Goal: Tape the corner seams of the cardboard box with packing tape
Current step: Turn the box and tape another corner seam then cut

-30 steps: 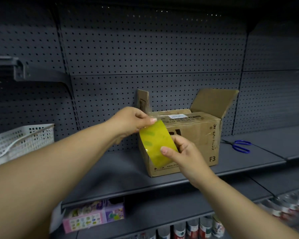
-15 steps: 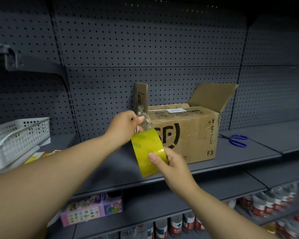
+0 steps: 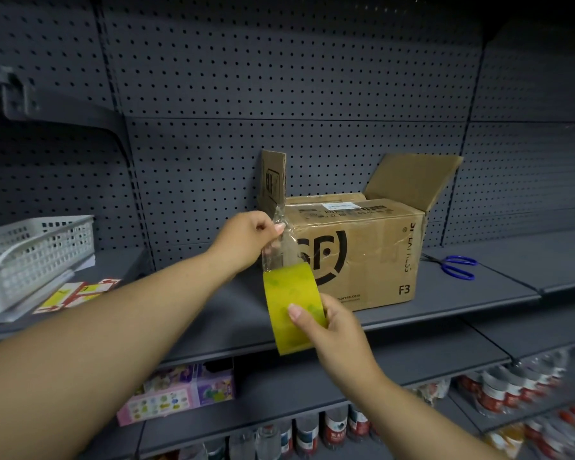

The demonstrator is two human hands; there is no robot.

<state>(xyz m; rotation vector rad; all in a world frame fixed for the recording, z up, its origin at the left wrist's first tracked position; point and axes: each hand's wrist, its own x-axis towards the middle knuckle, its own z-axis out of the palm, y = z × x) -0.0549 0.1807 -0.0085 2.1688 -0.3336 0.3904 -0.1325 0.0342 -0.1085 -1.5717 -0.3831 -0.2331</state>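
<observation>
A brown cardboard box [image 3: 365, 257] stands on the dark shelf [image 3: 445, 303], its two side flaps raised and its top flaps folded down. My right hand [image 3: 332, 330] grips a yellow roll of packing tape [image 3: 292, 307] in front of the box's lower left corner. My left hand [image 3: 246, 240] pinches the free end of a clear tape strip [image 3: 281, 247] pulled up from the roll, level with the box's upper left corner. The strip hangs loose just in front of that left corner seam; I cannot tell if it touches the cardboard.
Blue-handled scissors [image 3: 455, 265] lie on the shelf right of the box. A white plastic basket [image 3: 24, 254] and printed cards [image 3: 77, 293] sit at the left. Below are a pink box [image 3: 180, 393] and rows of bottles [image 3: 329, 429]. Pegboard backs the shelving.
The tape strip has grown longer: my right hand drew the roll down and away while my left hand kept the free end near the box's upper left corner.
</observation>
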